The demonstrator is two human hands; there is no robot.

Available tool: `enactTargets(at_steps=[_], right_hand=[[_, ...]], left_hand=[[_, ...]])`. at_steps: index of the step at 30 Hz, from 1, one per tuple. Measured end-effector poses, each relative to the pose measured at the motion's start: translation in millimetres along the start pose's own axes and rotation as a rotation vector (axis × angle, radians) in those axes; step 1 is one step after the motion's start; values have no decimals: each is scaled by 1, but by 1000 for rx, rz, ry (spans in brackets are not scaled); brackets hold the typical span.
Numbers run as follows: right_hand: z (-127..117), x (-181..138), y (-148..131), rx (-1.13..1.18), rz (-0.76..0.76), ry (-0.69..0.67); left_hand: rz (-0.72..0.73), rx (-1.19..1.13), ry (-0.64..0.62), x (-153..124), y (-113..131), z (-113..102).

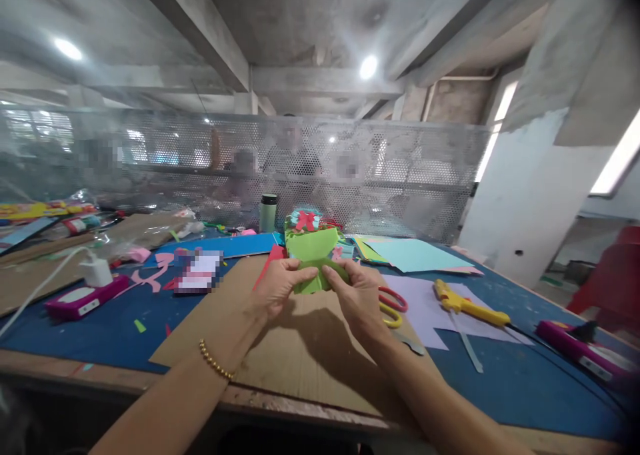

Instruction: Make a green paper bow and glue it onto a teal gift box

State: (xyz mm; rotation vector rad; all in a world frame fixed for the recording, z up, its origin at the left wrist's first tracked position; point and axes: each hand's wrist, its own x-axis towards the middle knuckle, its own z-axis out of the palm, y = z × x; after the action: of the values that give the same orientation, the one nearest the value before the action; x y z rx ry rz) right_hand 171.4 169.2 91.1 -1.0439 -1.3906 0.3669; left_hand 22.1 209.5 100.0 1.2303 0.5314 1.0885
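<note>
Head view: green folded paper (320, 276), both hands (277, 287) pinching

I count two hands, one left hand (277, 288) and one right hand (357, 298), both pinching one folded green paper (320, 275). On the table (525, 388) I count:
- one cardboard sheet (310, 362)
- one pair of scissors (393, 305)
- one yellow-handled tool (470, 305)
- one white plug (97, 272)
- one green flask (269, 213)
- two magenta devices: a left magenta device (83, 302) and a right magenta device (580, 350)

I count one beaded bracelet (216, 362).
</note>
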Motion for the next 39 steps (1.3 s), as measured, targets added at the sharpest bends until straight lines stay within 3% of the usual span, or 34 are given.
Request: enactTargets(at_steps=[7,13,18,39], right_hand=[[3,-1,8,51,64,-21],[-10,7,-1,17,157,-177],[-17,15,-7,-21,85,-241],[-12,11,1,37,179,-199]], left_hand=[[-15,-2,14,0,3,0],[-28,59,93,1,8,-1],[-35,143,66,-8,18,3],[-72,304,81,-19,31,13]])
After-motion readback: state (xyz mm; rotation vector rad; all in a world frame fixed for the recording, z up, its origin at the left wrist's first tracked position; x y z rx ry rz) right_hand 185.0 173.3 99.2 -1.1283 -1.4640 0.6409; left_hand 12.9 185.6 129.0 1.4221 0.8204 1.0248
